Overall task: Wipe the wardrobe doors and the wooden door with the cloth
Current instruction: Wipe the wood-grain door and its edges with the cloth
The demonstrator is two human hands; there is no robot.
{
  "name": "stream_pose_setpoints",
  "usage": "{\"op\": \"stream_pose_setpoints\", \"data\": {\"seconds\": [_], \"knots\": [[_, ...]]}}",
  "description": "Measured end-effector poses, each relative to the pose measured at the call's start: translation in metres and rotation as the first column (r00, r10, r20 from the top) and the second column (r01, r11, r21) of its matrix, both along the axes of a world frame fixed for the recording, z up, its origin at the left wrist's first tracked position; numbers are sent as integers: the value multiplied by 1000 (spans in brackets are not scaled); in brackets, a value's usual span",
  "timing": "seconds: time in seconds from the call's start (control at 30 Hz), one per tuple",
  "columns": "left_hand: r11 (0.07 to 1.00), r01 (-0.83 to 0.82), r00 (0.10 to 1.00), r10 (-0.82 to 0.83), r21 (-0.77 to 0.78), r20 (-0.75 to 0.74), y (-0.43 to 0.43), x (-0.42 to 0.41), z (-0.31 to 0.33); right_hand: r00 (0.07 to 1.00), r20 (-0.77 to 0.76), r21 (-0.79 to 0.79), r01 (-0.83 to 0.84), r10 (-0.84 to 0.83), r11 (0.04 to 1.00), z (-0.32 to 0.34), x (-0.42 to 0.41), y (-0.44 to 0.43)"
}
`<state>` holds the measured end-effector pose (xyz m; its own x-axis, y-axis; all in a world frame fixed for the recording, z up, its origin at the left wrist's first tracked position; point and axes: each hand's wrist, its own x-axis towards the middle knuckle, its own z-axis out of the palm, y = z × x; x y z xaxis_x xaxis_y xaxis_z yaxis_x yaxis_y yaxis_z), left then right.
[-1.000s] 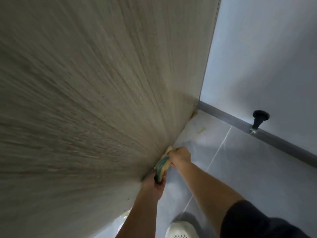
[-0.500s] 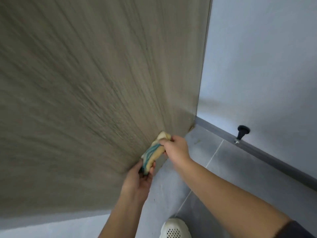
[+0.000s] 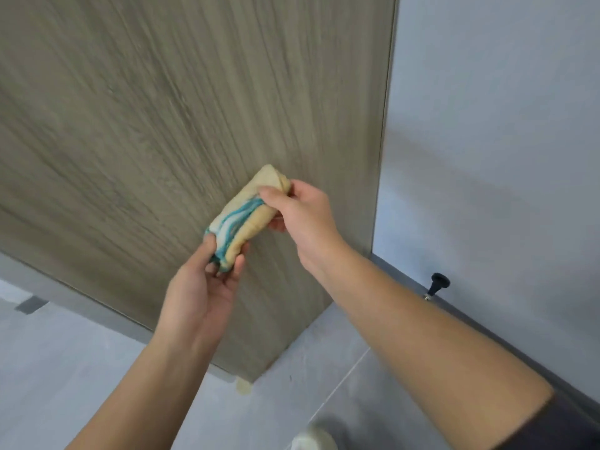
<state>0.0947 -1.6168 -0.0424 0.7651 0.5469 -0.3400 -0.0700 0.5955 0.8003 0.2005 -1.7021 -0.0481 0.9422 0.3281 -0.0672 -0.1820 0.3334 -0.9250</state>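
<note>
A grey-brown wooden door (image 3: 168, 131) fills the upper left of the head view, its lower edge just above the floor. In front of its lower right part I hold a folded cream cloth with teal stripes (image 3: 242, 219) between both hands. My left hand (image 3: 207, 287) grips the cloth's lower end from below. My right hand (image 3: 302, 216) pinches its upper end, thumb on top. Whether the cloth touches the door surface I cannot tell.
A pale grey wall (image 3: 500, 141) stands to the right of the door, with a dark skirting strip (image 3: 487, 319) and a black door stopper (image 3: 438, 284) on it. Grey floor tiles (image 3: 81, 378) lie below. A white shoe (image 3: 313, 440) shows at the bottom edge.
Both hands have risen with the cloth from the door's bottom edge near the floor to higher up in front of the door. The view has tilted up with them.
</note>
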Motion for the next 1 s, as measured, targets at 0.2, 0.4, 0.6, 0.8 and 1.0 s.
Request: {"op": "stream_pose_setpoints", "data": {"seconds": [0.2, 0.4, 0.6, 0.8, 1.0], "knots": [[995, 101, 978, -103, -19, -179, -7, -8, -64, 977, -202, -68, -81, 65, 994, -67, -8, -37], [919, 221, 836, -351, -327, -421, -32, 7, -154, 815, -559, -295, -26, -151, 955, -161, -19, -80], [857, 244, 786, -449, -454, -425, -54, 37, -186, 825, -477, -593, -50, -301, 803, -180, 8, -103], [860, 174, 720, -443, -479, -534, -60, 62, -256, 831, -441, -739, -122, -339, 662, -256, 36, -101], [899, 10, 698, -320, -438, -641, -48, 91, -330, 816, -512, -724, -242, -269, 646, -333, 71, -74]]}}
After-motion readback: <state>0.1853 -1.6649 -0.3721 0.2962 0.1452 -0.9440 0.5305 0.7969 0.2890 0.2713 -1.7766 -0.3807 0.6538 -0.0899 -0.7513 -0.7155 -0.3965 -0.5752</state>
